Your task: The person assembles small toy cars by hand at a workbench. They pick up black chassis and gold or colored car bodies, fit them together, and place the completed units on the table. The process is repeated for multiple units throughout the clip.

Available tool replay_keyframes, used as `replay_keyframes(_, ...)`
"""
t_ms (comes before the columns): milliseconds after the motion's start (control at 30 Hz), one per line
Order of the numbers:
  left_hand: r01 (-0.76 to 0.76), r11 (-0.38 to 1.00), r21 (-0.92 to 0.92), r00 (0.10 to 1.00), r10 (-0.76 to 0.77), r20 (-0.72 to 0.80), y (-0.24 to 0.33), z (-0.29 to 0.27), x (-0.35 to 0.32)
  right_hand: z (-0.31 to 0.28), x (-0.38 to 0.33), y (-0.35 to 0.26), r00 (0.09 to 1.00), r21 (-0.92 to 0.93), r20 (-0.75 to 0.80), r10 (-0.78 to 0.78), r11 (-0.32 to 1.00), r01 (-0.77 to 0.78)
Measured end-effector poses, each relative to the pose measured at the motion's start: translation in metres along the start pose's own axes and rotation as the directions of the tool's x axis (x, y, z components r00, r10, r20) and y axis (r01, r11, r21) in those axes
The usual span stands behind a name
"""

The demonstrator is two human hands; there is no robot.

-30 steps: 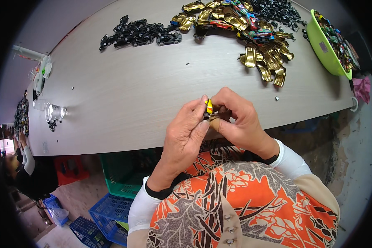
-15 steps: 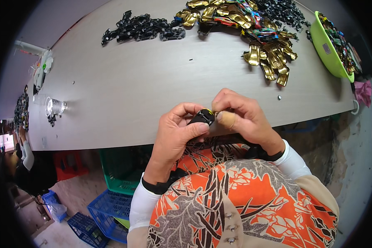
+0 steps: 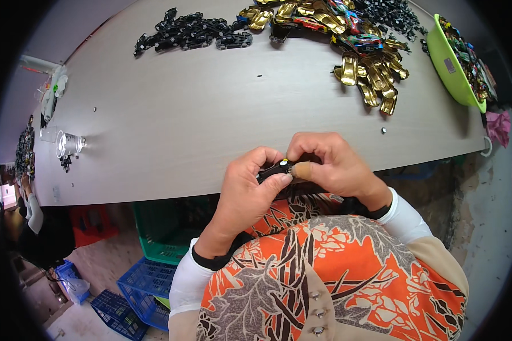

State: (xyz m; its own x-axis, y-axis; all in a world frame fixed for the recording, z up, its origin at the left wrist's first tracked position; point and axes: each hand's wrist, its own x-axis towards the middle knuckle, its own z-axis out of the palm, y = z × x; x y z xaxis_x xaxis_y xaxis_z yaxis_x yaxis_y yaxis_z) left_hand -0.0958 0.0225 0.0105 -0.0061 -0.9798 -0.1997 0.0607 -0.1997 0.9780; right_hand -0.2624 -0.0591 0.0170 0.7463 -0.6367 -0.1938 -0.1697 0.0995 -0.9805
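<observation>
while both hands meet at the near edge of the long grey wooden table, the left hand and right hand pinch a small black plastic toy-car chassis between fingertips, its long axis running left-right, slightly tilted. bare tabletop lies ahead; gold car shells sit well apart.

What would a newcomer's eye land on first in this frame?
Both hands meet at the table's near edge, the left hand and right hand pinching a small black part between them. Across the far side of the grey table lie a heap of gold toy car shells and a row of black parts, with a green bowl at the right.
</observation>
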Motion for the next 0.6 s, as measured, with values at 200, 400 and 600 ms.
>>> replay_keyframes(200, 0.073, 0.995, -0.065, 0.997, -0.074, -0.011, 0.001, -0.001, 0.002, 0.004, 0.007, 0.012, 0.982, -0.07, -0.065, -0.176, 0.983, 0.172)
replay_keyframes(400, 0.154, 0.927, -0.343, 0.983, -0.178, -0.038, 0.006, -0.011, 0.004, -0.005, 0.001, -0.003, 0.989, 0.226, 0.058, 0.136, 0.963, -0.145)
replay_keyframes(600, 0.097, 0.827, -0.554, 0.976, -0.19, -0.112, -0.004, -0.013, 0.008, -0.005, -0.001, -0.003, 0.985, 0.224, 0.08, 0.15, 0.961, -0.164)
